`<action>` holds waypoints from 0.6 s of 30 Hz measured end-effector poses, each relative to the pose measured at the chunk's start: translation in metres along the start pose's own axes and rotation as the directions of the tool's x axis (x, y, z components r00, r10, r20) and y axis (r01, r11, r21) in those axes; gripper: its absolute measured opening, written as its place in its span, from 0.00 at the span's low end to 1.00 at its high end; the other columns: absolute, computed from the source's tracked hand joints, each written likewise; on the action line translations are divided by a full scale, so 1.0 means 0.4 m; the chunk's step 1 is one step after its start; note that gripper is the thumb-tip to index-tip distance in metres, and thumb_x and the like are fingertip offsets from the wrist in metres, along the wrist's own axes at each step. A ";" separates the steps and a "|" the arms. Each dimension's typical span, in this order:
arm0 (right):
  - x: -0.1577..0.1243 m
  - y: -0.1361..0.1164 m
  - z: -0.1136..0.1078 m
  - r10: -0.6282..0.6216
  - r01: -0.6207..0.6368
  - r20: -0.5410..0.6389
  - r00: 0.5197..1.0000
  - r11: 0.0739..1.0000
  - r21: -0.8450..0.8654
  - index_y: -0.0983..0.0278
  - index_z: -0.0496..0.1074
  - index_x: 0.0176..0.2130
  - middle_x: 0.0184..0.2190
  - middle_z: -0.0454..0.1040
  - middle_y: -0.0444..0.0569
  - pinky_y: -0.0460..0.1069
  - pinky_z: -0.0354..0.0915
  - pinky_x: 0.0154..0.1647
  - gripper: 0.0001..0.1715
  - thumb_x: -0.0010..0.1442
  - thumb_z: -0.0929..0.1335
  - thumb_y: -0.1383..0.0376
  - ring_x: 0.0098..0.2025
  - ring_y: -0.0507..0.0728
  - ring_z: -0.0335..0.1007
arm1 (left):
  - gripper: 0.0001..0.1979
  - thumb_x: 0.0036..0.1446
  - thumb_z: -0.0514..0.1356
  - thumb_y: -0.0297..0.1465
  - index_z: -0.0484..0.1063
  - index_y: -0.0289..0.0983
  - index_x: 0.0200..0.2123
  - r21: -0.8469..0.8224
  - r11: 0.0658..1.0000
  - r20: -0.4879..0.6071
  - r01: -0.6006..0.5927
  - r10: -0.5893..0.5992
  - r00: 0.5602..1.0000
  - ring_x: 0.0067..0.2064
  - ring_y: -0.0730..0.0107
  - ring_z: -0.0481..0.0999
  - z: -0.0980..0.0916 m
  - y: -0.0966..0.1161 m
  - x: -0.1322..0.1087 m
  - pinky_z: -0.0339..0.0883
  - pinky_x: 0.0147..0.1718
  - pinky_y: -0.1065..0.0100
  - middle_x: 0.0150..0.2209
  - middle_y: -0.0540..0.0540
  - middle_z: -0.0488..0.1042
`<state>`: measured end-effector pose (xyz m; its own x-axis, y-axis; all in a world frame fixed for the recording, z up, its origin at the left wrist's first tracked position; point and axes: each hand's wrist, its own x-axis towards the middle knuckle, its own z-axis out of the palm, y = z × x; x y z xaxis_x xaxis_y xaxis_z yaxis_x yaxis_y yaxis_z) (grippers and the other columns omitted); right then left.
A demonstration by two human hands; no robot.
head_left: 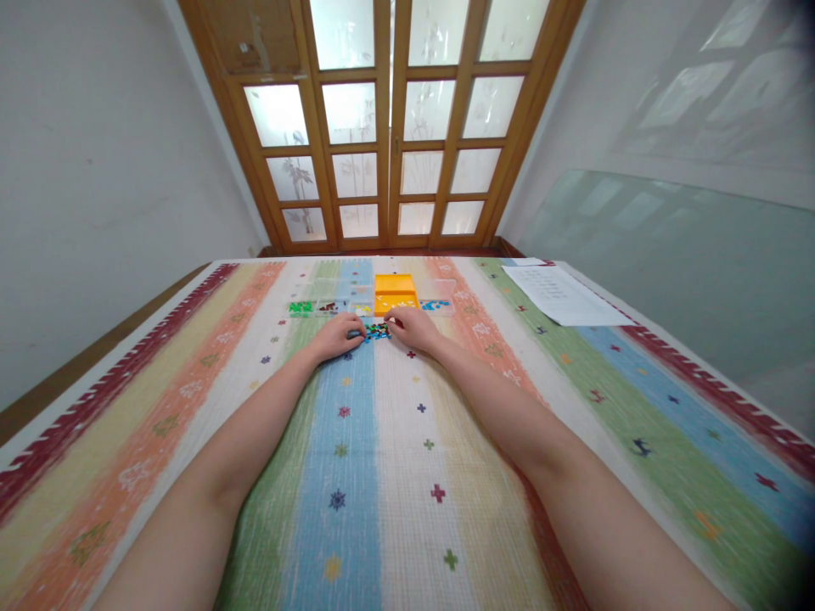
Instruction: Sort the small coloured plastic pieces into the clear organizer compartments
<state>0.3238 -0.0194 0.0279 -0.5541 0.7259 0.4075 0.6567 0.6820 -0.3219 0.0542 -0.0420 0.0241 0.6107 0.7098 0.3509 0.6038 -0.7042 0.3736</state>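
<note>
Both my arms reach far out over a striped cloth [395,441]. My left hand [339,333] and my right hand [413,326] rest on either side of a small heap of mixed coloured beads [377,330], fingers curled down onto its edges. Whether either hand pinches a bead is too small to tell. Just behind the heap stands an orange tray [395,292]. Beside it sits a row of clear compartments: green beads [300,307] at the left, dark ones [329,306] and yellow ones [362,308] in between, blue ones [435,304] to the right of the tray.
A printed sheet of paper [560,294] lies at the far right of the cloth. Wooden doors with frosted panes [382,127] stand behind the table. A glass panel [668,255] leans along the right wall.
</note>
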 end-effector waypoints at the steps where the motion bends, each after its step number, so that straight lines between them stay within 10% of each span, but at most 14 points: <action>1: 0.000 -0.006 0.003 -0.026 0.026 0.021 0.999 1.000 0.012 0.60 0.80 0.47 0.43 0.82 0.50 0.49 0.62 0.45 0.12 0.68 0.67 0.65 0.44 0.58 0.75 | 0.08 0.62 0.61 0.31 0.81 0.42 0.40 0.002 1.000 -0.003 0.007 -0.007 1.000 0.50 0.59 0.76 0.000 -0.001 0.001 0.67 0.55 0.58 0.44 0.45 0.78; 18: -0.002 -0.071 0.016 -0.289 0.286 0.173 0.942 0.957 0.042 0.60 0.78 0.55 0.47 0.80 0.53 0.50 0.63 0.47 0.17 0.68 0.67 0.65 0.46 0.58 0.73 | 0.09 0.64 0.58 0.34 0.78 0.40 0.41 -0.006 0.965 -0.150 0.261 -0.259 0.954 0.37 0.65 0.75 -0.001 -0.022 0.001 0.68 0.41 0.65 0.39 0.47 0.80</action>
<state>0.3022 -0.0388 0.0312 -0.8001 0.5019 0.3285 0.4489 0.8642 -0.2272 0.0486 -0.0354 0.0213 0.3494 0.8619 0.3674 0.7390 -0.4946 0.4575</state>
